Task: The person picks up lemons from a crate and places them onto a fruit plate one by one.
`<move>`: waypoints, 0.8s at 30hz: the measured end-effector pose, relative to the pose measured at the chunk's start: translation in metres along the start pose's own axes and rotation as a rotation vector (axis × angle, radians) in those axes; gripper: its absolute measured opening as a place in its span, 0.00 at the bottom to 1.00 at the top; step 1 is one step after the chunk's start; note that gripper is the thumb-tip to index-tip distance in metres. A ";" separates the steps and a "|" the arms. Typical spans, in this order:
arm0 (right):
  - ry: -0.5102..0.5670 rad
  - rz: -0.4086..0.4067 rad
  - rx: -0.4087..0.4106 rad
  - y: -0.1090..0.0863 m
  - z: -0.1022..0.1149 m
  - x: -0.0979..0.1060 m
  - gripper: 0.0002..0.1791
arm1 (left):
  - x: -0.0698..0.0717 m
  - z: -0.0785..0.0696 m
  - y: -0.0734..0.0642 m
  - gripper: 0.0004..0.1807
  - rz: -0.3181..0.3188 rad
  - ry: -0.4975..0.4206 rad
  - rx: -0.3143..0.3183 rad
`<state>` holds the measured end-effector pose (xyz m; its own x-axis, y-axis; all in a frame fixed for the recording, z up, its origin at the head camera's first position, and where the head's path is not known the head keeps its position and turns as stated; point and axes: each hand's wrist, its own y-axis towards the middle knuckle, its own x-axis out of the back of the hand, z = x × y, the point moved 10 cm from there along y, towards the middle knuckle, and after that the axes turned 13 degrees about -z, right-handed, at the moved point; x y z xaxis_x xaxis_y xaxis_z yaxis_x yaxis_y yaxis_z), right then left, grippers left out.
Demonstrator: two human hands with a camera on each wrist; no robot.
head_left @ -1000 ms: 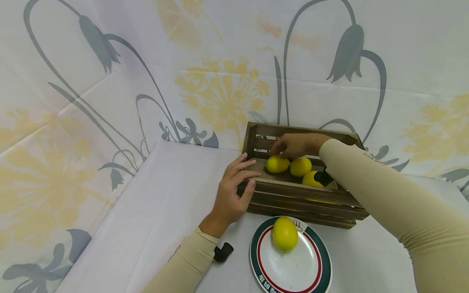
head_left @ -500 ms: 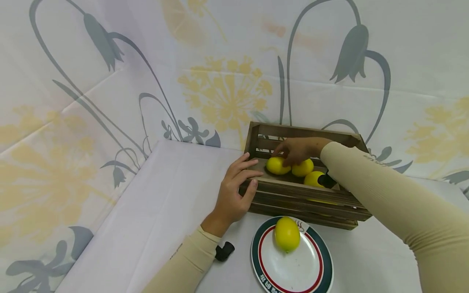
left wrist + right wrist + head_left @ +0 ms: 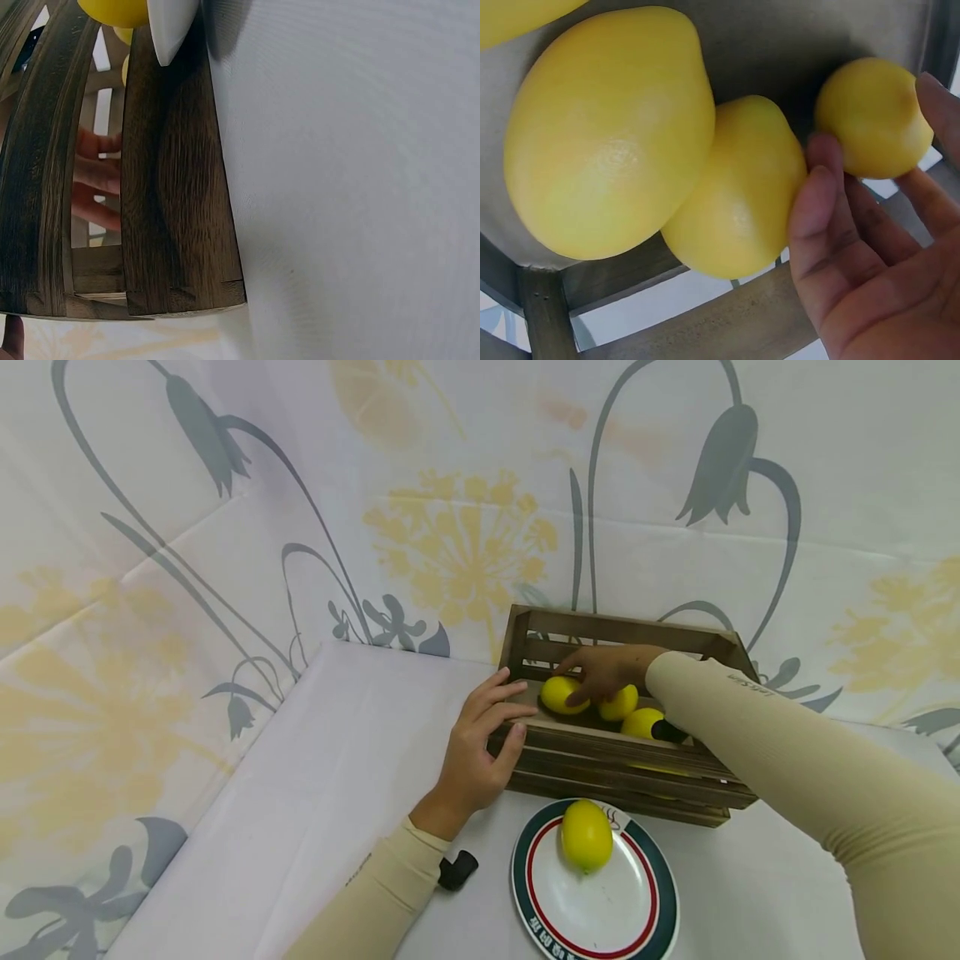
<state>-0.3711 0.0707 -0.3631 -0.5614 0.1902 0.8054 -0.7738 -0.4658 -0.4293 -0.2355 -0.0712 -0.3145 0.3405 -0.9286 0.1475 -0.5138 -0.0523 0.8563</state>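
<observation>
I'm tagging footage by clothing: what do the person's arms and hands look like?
The left sleeve and right sleeve are beige, long and close-fitting, each with a small dark marking on the forearm. A small black piece shows beside each wrist. The left hand and right hand wear no gloves.

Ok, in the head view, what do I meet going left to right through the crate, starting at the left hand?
Left hand, left lemon, middle lemon, right lemon, right sleeve.

Soft, diffuse light; crate [image 3: 600, 748] interior dim; faint sheen on lemons [image 3: 607, 146].
</observation>
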 end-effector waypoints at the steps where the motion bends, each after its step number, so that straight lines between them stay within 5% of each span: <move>1: -0.006 -0.006 0.000 0.000 0.000 0.000 0.36 | 0.000 0.000 0.000 0.11 0.000 0.001 0.000; 24: -0.123 -0.063 0.057 0.002 0.000 0.013 0.33 | 0.002 -0.001 0.001 0.11 0.009 0.006 0.006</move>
<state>-0.3798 0.0722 -0.3539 -0.4688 0.1147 0.8759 -0.7865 -0.5055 -0.3548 -0.2345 -0.0723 -0.3125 0.3405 -0.9268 0.1586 -0.5217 -0.0459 0.8519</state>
